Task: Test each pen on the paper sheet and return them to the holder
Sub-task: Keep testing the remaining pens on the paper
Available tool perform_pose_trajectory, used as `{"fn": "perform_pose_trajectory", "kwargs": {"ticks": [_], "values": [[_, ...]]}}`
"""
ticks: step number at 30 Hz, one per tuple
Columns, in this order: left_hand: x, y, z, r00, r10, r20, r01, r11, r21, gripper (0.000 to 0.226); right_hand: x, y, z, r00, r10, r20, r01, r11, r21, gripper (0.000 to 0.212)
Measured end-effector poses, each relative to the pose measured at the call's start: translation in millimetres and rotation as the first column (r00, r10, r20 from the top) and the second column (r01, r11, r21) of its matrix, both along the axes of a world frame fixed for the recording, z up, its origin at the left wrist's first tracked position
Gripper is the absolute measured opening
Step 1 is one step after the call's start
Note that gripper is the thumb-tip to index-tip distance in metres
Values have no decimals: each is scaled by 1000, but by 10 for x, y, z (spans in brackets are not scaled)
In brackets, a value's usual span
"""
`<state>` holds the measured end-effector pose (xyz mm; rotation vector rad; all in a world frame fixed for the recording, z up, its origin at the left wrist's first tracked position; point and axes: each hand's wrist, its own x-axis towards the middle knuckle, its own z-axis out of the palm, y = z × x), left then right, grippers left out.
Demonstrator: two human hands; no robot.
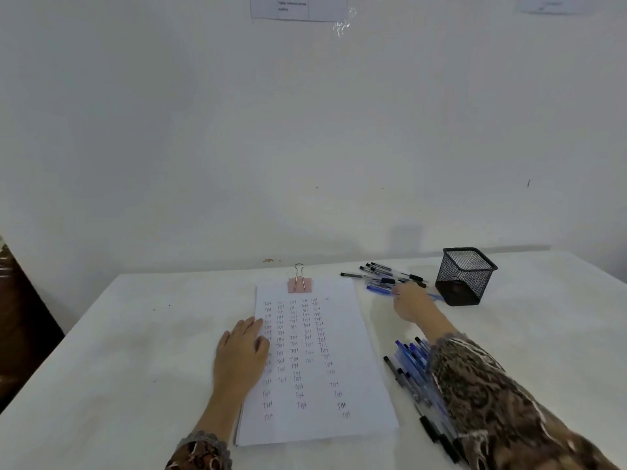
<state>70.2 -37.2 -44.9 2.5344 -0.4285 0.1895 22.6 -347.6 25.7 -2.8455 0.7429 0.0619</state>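
A stack of white paper (342, 354) lies on the table, covered in columns of handwritten "Test" marks and held by a pink binder clip (299, 284) at its top edge. My left hand (242, 351) rests flat on the sheet's left side, fingers together. My right hand (412, 305) reaches into a far pile of black and blue pens (381, 278) and touches a blue pen (380, 289); whether the fingers grip it is hidden. The black mesh holder (464, 276) stands just right of that pile and looks empty. A second pile of pens (412, 371) lies under my right forearm.
The white table (135, 351) meets a plain white wall at the back. A dark brown piece of furniture (17, 320) stands off the table's left edge. Printed sheets (298, 6) are taped high on the wall.
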Motion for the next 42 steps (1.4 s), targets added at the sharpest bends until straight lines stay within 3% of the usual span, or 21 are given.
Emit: {"fn": "perform_pose_trajectory", "kwargs": {"ticks": [2, 5, 9, 11, 13, 14, 15, 16, 17, 18, 20, 22, 26, 30, 33, 36, 40, 42], "values": [[0, 1, -10, 1000, 3, 3, -3, 1000, -9, 43, 88, -123, -161, 999, 14, -53, -18, 997, -72, 38], [-4, -7, -10, 1000, 11, 12, -11, 1000, -9, 43, 152, -242, -263, 998, 55, -2, -54, 973, -226, 35], [-6, -7, 4, 1000, 13, 14, -13, 1000, -8, 43, 229, -234, -227, 992, 113, -51, -122, 967, -224, 23], [-10, -13, 16, 1000, 14, 10, -13, 1000, -13, 44, 262, -213, -165, 991, 119, 68, -109, 986, -127, 15], [-17, -24, 19, 1000, 16, 10, -16, 1000, -15, 45, 288, -110, -33, 923, 54, 381, -158, 956, 248, 6], [-16, -24, 15, 1000, 20, 7, -20, 1000, -13, 45, 283, -7, 63, 852, -52, 521, -252, 831, 496, 3], [-11, -28, 13, 1000, 25, 1, -25, 1000, -15, 46, 273, 129, 167, 786, -211, 581, -364, 602, 711, 8], [-9, -29, 13, 1000, 30, -3, -30, 999, -18, 48, 255, 272, 266, 751, -365, 550, -460, 310, 832, 20], [-8, -29, 12, 1000, 30, -4, -30, 999, -17, 51, 245, 404, 342, 752, -461, 470, -515, 34, 857, 35], [-8, -30, 14, 1000, 27, -7, -28, 999, -17, 50, 257, 509, 363, 760, -512, 401, -544, -162, 824, 48], [-6, -25, 9, 1000, 22, -6, -22, 1000, -21, 44, 303, 680, 282, 738, -601, 305, -588, -352, 729, 56], [-12, -9, 6, 1000, 19, -10, -20, 999, -26, 43, 334, 797, 141, 704, -678, 212, -614, -430, 662, 52], [-17, -6, 10, 1000, 15, -8, -16, 1000, -27, 48, 349, 883, -11, 659, -744, 110, -659, -501, 561, 48], [-6, -14, -9, 1000, 27, 2, -27, 999, -39, 43, 372, 920, -101, 633, -770, 79, -686, -511, 518, 40], [-8, -13, -4, 999, 30, 11, -30, 999, -41, 49, 422, 936, -176, 586, -810, -10, -708, -518, 481, 49], [3, -13, -4, 999, 30, 21, -29, 998, -50, 43, 480, 902, -191, 561, -827, -8, -719, -493, 491, 63], [-1, -19, 0, 999, 35, 32, -33, 998, -58, 43, 601, 789, -255, 524, -849, 63, -696, -385, 606, 39], [-3, -21, 3, 999, 32, 34, -30, 998, -63, 43, 670, 728, -333, 578, -811, 93, -633, -374, 678, 48]]}}
